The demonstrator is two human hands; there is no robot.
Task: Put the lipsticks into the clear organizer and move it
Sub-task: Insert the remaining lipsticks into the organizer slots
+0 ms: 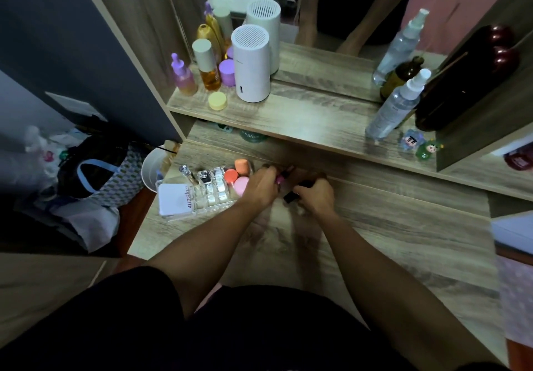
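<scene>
The clear organizer (210, 194) stands at the left of the wooden desk. Its slots hold a glass tube and a dark item, and its right side holds orange and pink sponges (238, 176). A white compact (176, 199) lies on its front left. Right beside the organizer, my left hand (261, 187) is closed on a pink lipstick (281, 178). My right hand (314, 196) grips a black lipstick (291, 196) just right of the left hand. Further lipsticks under the hands are hidden.
A raised shelf (302, 122) behind carries a white cylinder device (251, 67), several bottles and jars at the left, spray bottles (395, 108) and small figurines at the right. A mirror stands behind. A white bin (153, 168) and bags sit left of the desk.
</scene>
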